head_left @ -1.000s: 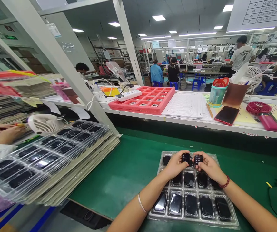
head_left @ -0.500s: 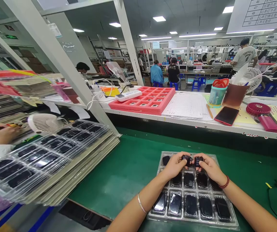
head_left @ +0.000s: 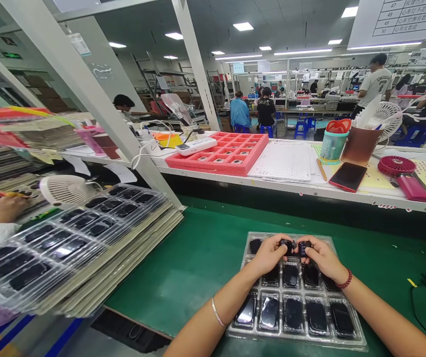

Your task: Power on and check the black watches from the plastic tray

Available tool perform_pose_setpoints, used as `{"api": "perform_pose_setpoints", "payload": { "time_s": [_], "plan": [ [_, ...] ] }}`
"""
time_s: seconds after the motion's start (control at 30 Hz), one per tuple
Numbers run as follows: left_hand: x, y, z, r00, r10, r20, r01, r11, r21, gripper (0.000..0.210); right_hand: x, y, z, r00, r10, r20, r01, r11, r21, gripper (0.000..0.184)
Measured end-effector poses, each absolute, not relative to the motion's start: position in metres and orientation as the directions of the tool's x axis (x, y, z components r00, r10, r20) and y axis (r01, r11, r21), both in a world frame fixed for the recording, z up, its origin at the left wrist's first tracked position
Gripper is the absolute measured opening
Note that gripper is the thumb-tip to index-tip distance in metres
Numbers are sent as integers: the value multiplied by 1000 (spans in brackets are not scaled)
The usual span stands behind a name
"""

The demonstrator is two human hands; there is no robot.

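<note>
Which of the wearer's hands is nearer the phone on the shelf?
Right. The right hand, holding a small dark device over the clear tray, is below and slightly left of the phone; the left hand, also over the tray, is farther left.

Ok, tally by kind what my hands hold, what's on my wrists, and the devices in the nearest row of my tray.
Held dark devices: 2
Pale bangle: 1
Red beaded bracelet: 1
Nearest-row dark devices: 5
Total: 9
</note>
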State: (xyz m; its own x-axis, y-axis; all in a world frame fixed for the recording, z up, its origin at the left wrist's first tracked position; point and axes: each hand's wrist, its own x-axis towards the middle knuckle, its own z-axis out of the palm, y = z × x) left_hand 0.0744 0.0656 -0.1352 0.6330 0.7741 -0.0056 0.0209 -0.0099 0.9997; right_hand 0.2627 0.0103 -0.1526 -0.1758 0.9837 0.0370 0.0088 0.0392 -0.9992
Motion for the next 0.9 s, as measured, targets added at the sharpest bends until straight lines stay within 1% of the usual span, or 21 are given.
{"api": "perform_pose_setpoints", "payload": {
  "time_s": [0.53,0.6,0.77,0.9],
  "plan": [
    [74,68,-142,633,775,-6,43,-27,999,21,262,9,-151,-170,985,28,11,30,-999,23],
    [74,67,-142,628,778,1,32,-27,999,23,262,9,-150,-169,985,34,14,37,-999,24],
    [73,67,-140,612,790,33,16,-54,998,37,262,8,-150,-152,987,52,21,55,-998,34],
    [73,67,-139,612,790,29,15,-48,999,29,261,9,-151,-149,987,57,44,65,-997,32]
  ]
}}
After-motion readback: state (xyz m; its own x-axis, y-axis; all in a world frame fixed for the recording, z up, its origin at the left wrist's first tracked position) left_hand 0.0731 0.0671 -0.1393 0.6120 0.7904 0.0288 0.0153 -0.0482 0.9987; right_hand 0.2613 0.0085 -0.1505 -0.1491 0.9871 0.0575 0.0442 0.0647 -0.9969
